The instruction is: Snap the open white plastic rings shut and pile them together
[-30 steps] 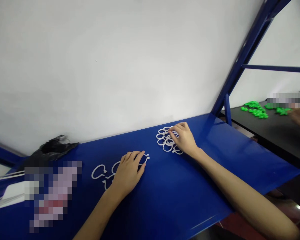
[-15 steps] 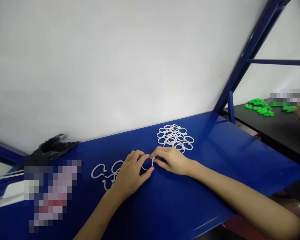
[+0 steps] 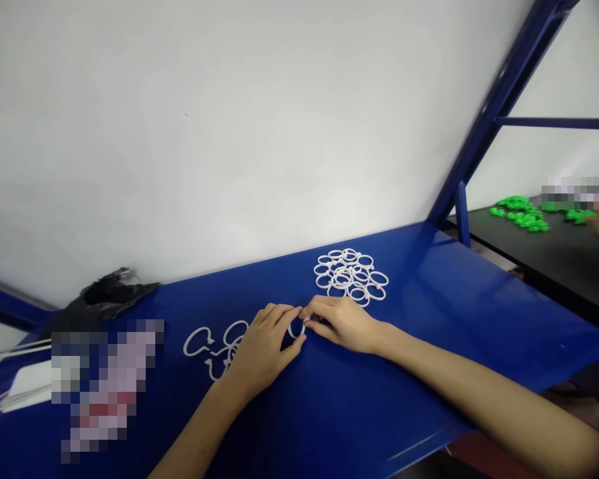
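Left hand (image 3: 264,349), fingers half-curled, and right hand (image 3: 347,324), fingers pinched tight, hold one ring (image 3: 291,330) near-left of the pile (image 3: 350,269), apparently closed and done; open rings (image 3: 186,342) farther left seem outstanding.

A big, plain wall (image 3: 229,133) stands at the back, pale gray and softly lit. A shiny blue counter (image 3: 444,279) runs along it. On the right, a blue post (image 3: 489,113) slants up, with a short brace (image 3: 462,213) low down and a thin bar (image 3: 559,122) going right. Past the post is a black table (image 3: 569,256). Another blue beam (image 3: 10,307) shows at the far left. Low on the right, the dim floor (image 3: 484,456) looks dark red, maybe.
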Motion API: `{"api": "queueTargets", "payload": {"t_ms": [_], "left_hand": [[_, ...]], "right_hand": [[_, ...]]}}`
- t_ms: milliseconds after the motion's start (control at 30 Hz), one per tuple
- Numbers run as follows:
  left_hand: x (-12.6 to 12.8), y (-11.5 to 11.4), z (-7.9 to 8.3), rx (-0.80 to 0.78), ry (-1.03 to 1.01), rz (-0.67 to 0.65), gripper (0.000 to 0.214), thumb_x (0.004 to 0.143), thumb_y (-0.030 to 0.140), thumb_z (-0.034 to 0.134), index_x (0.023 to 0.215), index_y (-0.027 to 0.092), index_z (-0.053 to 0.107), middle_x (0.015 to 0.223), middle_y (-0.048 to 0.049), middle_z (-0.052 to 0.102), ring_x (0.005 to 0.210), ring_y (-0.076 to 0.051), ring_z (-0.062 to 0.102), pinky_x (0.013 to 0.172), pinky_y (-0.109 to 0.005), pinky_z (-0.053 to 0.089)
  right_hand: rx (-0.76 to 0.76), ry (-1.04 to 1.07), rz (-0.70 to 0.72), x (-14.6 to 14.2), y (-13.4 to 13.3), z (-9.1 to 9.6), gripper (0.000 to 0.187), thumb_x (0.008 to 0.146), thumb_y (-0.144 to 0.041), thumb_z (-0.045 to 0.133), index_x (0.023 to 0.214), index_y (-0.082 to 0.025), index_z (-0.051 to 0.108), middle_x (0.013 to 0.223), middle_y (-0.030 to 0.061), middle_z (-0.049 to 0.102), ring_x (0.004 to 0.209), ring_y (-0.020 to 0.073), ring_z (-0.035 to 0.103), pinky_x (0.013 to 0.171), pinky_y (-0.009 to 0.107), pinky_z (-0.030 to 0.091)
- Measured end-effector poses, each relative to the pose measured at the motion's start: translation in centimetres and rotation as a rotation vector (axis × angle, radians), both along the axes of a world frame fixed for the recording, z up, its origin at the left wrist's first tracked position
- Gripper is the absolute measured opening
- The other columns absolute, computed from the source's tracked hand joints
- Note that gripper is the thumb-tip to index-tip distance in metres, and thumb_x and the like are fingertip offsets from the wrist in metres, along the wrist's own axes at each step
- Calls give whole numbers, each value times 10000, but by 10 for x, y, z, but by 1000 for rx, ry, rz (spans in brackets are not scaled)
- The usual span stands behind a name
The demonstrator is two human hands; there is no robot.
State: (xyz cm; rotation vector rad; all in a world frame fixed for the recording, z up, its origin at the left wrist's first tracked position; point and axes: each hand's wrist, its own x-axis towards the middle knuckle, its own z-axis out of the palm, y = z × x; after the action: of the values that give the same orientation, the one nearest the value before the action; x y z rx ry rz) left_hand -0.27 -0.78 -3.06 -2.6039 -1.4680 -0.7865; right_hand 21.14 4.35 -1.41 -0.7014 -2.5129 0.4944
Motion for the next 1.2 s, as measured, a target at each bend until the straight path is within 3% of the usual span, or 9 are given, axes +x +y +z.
{"api": "queueTargets", "payload": {"t_ms": [400, 500, 700, 833, 967, 1100, 1200], "left_hand": [[4, -3, 12, -82, -181, 5, 317, 885, 231, 573, 1202, 242, 575, 1175, -46, 655, 1036, -198, 657, 904, -341, 546], [5, -3, 15, -141, -309, 42, 227, 881, 194, 534, 1092, 235, 608, 1058, -24, 701, 907, -165, 688, 835, -297, 560], [9, -7, 19, -390, -453, 75, 179, 906, 197, 463, 956, 249, 627, 848, 31, 739, 680, -130, 703, 656, -236, 550], [11, -8, 19, -316, -448, 136, 184, 878, 180, 471, 950, 252, 624, 847, 35, 735, 681, -138, 692, 649, -245, 530], [13, -9, 19, -270, -421, 168, 164, 866, 185, 482, 916, 246, 626, 750, 44, 707, 607, -129, 652, 620, -242, 509], [16, -13, 21, -312, -433, 137, 144, 884, 206, 481, 908, 240, 618, 728, 39, 696, 617, -131, 655, 613, -238, 506], [17, -14, 24, -347, -459, 79, 145, 903, 241, 499, 985, 238, 618, 810, 21, 713, 688, -139, 677, 669, -254, 525]], "right_hand": [[-90, 113, -43, -1, -7, 7, 197, 959, -276, 546, 1134, -186, 524, 1021, 56, 679, 825, 150, 667, 729, 285, 531], [-91, 59, -90, -2, -5, 5, 233, 947, -264, 561, 1163, -186, 522, 1088, 84, 662, 863, 169, 662, 761, 311, 531], [-137, 21, -67, -5, -7, 5, 159, 982, -296, 526, 1097, -195, 568, 967, 48, 702, 822, 162, 671, 727, 278, 504], [-138, 13, -84, -6, -14, 11, 174, 1014, -296, 453, 1073, -194, 581, 933, 42, 711, 789, 163, 672, 696, 276, 488], [-174, 92, -55, -7, -21, 12, 224, 950, -393, 586, 1054, -195, 571, 911, 30, 710, 755, 151, 674, 679, 257, 497], [-162, 149, -6, -8, -24, 9, 99, 956, -262, 552, 1027, -193, 547, 886, 27, 703, 725, 137, 667, 647, 237, 490], [-140, 150, -77, -10, -26, 8, 48, 963, -222, 506, 972, -188, 538, 817, 21, 695, 643, 134, 638, 582, 229, 457]]}}
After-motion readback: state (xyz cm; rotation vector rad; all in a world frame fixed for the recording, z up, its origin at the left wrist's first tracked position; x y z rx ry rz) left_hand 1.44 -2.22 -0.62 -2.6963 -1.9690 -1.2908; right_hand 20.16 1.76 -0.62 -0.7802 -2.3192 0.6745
